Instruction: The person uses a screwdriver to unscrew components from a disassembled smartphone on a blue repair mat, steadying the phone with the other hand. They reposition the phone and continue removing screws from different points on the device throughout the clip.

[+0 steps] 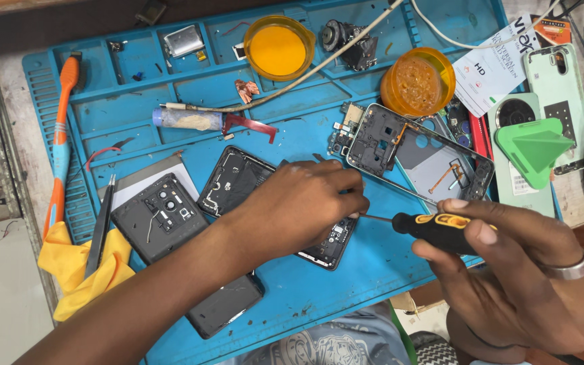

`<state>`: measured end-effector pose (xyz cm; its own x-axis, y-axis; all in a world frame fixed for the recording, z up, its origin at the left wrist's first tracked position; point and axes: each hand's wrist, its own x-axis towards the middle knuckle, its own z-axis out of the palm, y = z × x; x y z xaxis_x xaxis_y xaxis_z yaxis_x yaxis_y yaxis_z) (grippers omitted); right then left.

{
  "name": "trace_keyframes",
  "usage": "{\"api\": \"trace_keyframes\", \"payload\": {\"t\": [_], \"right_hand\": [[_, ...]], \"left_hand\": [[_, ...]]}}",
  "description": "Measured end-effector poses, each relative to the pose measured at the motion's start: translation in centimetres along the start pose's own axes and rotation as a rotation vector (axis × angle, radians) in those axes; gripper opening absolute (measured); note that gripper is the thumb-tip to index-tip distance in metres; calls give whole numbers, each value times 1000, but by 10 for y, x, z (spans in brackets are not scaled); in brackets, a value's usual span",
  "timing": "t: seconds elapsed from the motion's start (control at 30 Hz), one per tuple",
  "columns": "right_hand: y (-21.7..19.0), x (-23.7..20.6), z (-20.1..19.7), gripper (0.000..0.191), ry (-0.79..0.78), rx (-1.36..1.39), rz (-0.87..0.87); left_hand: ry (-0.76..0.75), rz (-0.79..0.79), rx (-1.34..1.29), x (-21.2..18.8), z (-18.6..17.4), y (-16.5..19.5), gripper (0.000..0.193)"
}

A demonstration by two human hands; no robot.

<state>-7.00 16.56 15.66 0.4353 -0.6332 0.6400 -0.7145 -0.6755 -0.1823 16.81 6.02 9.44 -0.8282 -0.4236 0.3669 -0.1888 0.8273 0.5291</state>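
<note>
My left hand [299,203] rests palm-down on an opened black phone [238,179] lying on the blue work mat [319,284], fingers pinched near its lower right edge. My right hand [508,270], with a ring on one finger, grips a black and yellow screwdriver [434,228]. Its thin shaft points left to the phone edge by my left fingertips. Most of the phone's middle is hidden under my left hand.
A black phone back cover [160,216] lies left of the phone, a metal phone frame [414,152] to the upper right. Two orange lidded cups [278,46] [417,80], a green pick [532,149], an orange brush [62,128], tweezers [101,223] and a yellow cloth [79,267] surround them.
</note>
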Motion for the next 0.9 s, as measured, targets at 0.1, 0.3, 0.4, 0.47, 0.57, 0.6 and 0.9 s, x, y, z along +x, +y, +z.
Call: {"api": "trace_keyframes", "payload": {"t": [0.1, 0.3, 0.4, 0.47, 0.57, 0.6, 0.9], "right_hand": [[-7, -2, 1, 51, 18, 11, 47], [-21, -3, 5, 43, 80, 53, 220], [-22, -4, 7, 43, 85, 38, 241], [-20, -6, 7, 43, 95, 50, 223], [-18, -7, 5, 42, 87, 66, 216], [-18, -8, 5, 41, 81, 71, 217], [-18, -15, 11, 44, 142, 75, 209]], "left_hand": [[-2, 7, 11, -1, 1, 0, 26], [15, 15, 21, -1, 3, 2, 23], [16, 14, 26, -2, 2, 3, 24], [11, 16, 23, -2, 1, 3, 25], [7, 14, 1, -2, 0, 4, 27], [5, 11, 0, -2, 0, 5, 26], [10, 7, -9, -2, 0, 4, 22]]}}
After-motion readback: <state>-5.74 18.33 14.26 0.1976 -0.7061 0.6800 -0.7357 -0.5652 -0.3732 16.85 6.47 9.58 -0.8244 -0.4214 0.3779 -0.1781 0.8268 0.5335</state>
